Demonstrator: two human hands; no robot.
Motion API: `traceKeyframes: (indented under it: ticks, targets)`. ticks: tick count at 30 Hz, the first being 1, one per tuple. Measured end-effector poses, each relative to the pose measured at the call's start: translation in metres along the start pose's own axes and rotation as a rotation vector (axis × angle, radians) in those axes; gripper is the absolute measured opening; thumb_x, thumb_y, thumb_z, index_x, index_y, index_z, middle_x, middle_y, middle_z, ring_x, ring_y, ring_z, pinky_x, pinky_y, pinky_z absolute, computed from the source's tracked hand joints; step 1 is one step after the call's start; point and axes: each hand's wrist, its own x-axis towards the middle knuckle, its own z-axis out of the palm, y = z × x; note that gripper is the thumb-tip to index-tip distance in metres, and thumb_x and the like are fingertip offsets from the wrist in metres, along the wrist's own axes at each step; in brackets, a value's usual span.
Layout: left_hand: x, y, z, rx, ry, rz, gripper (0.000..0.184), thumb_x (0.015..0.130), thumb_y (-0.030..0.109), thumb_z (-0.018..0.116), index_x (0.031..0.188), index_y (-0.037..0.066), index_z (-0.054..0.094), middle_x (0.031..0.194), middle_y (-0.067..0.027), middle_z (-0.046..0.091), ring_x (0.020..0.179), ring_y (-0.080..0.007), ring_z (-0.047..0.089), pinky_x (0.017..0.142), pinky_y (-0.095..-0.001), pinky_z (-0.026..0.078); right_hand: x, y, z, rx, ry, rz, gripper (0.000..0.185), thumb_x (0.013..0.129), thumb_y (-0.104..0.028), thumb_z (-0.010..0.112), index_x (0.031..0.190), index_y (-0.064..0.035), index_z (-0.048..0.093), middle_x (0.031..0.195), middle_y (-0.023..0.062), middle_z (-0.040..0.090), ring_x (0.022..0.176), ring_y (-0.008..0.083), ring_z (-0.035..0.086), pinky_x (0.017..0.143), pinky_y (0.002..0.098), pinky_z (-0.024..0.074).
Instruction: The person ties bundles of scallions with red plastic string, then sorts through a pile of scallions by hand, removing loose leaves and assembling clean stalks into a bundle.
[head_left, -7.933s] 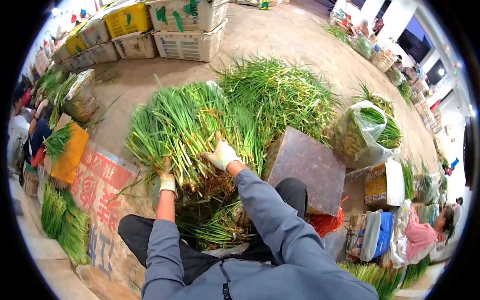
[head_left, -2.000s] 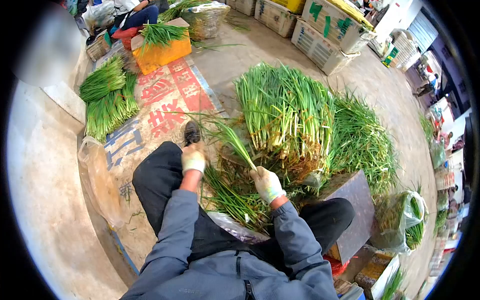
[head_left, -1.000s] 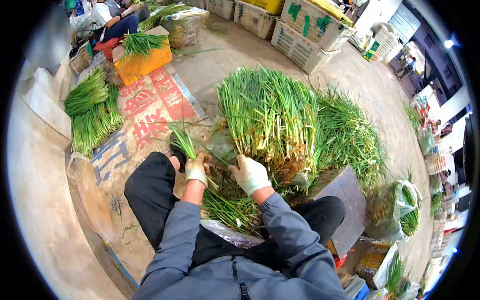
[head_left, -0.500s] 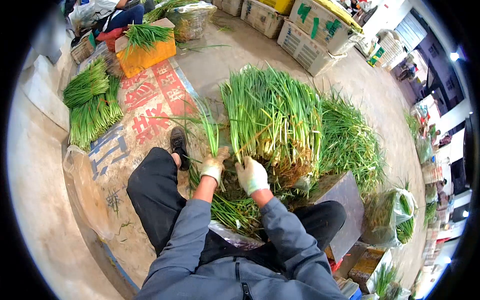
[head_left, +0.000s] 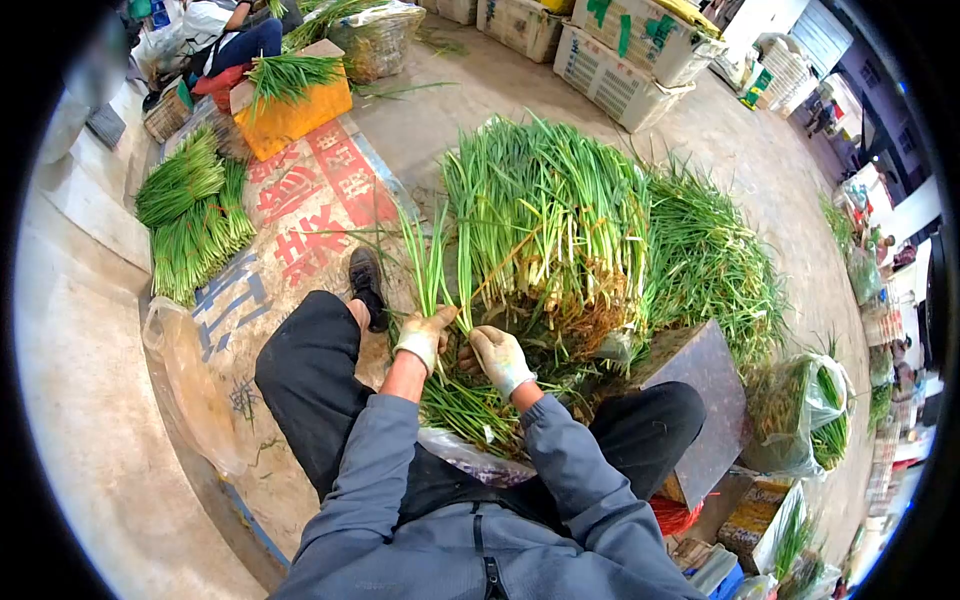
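My left hand (head_left: 425, 338), in a pale glove, is closed around a small bunch of green stalks (head_left: 426, 265) whose leaves point up. Close beside it on the right, my gloved right hand (head_left: 495, 358) pinches a few stalks (head_left: 465, 270). A thick stack of rooted green stalks (head_left: 550, 220) lies just beyond my hands, its brown roots toward me. Below the hands, between my legs, more loose stalks (head_left: 470, 410) lie over plastic. To the right of the stack spreads a looser green heap (head_left: 715, 265).
A dark-topped box (head_left: 705, 400) stands by my right knee, with a plastic bag of greens (head_left: 800, 415) beyond it. Bundled greens (head_left: 195, 215) lie left, near an orange box (head_left: 295, 115) and a seated person (head_left: 245, 45). Crates (head_left: 615, 80) are stacked behind.
Since a second ago, my left hand has moved right with its bunch, close to my right hand. Upright stalks now show in my right hand. The view has shifted slightly.
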Motion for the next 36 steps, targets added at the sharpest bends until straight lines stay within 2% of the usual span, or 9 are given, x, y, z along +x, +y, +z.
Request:
traceKeyframes:
  ticks: [3,7,9,13,17,24,33,34,36]
  targets:
    - [0.003,-0.006,0.004,0.044,0.019,0.029,0.014,0.090,0.014,0.072,0.096,0.004,0.064,0.062,-0.0038,0.058,0.038,-0.0119,0.041,0.036,-0.0291,0.028,0.016,0.033,-0.007,-0.122,0.092,-0.164,0.029,0.096,-0.023,0.057,0.101,0.0032,0.068,0.087,0.0105,0.070,0.073,0.0187,0.069,0.062,0.0313,0.0543]
    - [0.008,-0.003,-0.006,-0.146,0.123,0.061,0.009,0.094,0.011,0.067,0.095,0.005,0.061,0.063,0.0007,0.052,0.040,-0.0088,0.036,0.036,-0.0270,0.023,0.008,0.033,-0.022,0.353,0.196,0.104,0.025,0.094,-0.018,0.058,0.104,0.0042,0.066,0.086,0.0120,0.070,0.068,0.0220,0.070,0.060,0.0332,0.0573]
    - [0.014,0.005,-0.016,-0.164,0.078,0.098,0.013,0.093,0.014,0.071,0.097,0.006,0.061,0.058,-0.0007,0.055,0.036,-0.0090,0.034,0.035,-0.0291,0.024,0.042,0.114,-0.051,-0.105,0.311,0.090,0.026,0.092,-0.018,0.060,0.103,0.0054,0.066,0.086,0.0109,0.071,0.065,0.0206,0.069,0.062,0.0330,0.0571]
    - [0.000,0.009,-0.006,0.010,0.119,0.096,0.010,0.092,0.014,0.072,0.091,0.006,0.065,0.061,0.0005,0.058,0.035,-0.0080,0.034,0.035,-0.0285,0.025,-0.004,0.033,-0.024,-0.525,0.459,-0.364,0.034,0.090,-0.028,0.067,0.107,0.0009,0.066,0.090,0.0135,0.072,0.082,0.0237,0.071,0.074,0.0335,0.0548]
    - [0.007,-0.010,0.006,0.111,0.077,0.150,0.021,0.087,0.017,0.077,0.095,0.004,0.063,0.058,0.0004,0.054,0.039,-0.0103,0.040,0.037,-0.0291,0.030,0.001,-0.001,0.014,-0.736,0.432,-0.361,0.049,0.084,-0.028,0.077,0.118,0.0027,0.060,0.103,0.0168,0.070,0.095,0.0211,0.068,0.086,0.0302,0.0513]
    - [0.001,0.002,-0.003,0.264,-0.016,0.045,0.026,0.088,0.026,0.077,0.094,0.004,0.062,0.053,-0.0003,0.049,0.037,-0.0129,0.038,0.037,-0.0320,0.028,0.011,-0.005,0.012,-0.109,0.323,-0.294,0.024,0.085,-0.013,0.073,0.101,0.0035,0.066,0.094,0.0064,0.068,0.086,0.0112,0.061,0.081,0.0257,0.0501]
    - [-0.013,0.013,0.005,0.210,-0.064,0.005,0.024,0.090,0.027,0.072,0.088,0.004,0.065,0.053,-0.0003,0.050,0.039,-0.0128,0.042,0.038,-0.0305,0.029,0.005,-0.007,0.016,-0.116,0.228,-0.309,0.031,0.083,-0.017,0.076,0.105,0.0015,0.064,0.089,0.0030,0.063,0.081,0.0108,0.058,0.077,0.0268,0.0495]
    - [-0.019,0.012,0.010,0.114,-0.129,0.062,0.020,0.090,0.025,0.071,0.093,0.006,0.069,0.056,0.0003,0.052,0.039,-0.0118,0.042,0.037,-0.0297,0.028,0.008,-0.002,0.015,-0.242,0.220,-0.292,0.043,0.080,-0.027,0.076,0.111,0.0002,0.062,0.092,0.0144,0.067,0.085,0.0208,0.066,0.079,0.0336,0.0516]
    - [-0.010,0.003,0.006,0.183,-0.143,0.014,0.020,0.090,0.026,0.072,0.095,0.006,0.068,0.056,0.0006,0.052,0.039,-0.0114,0.041,0.037,-0.0298,0.027,0.015,0.006,0.008,-0.365,0.250,-0.216,0.040,0.082,-0.029,0.074,0.105,0.0015,0.063,0.091,0.0151,0.068,0.084,0.0232,0.066,0.078,0.0344,0.0514]
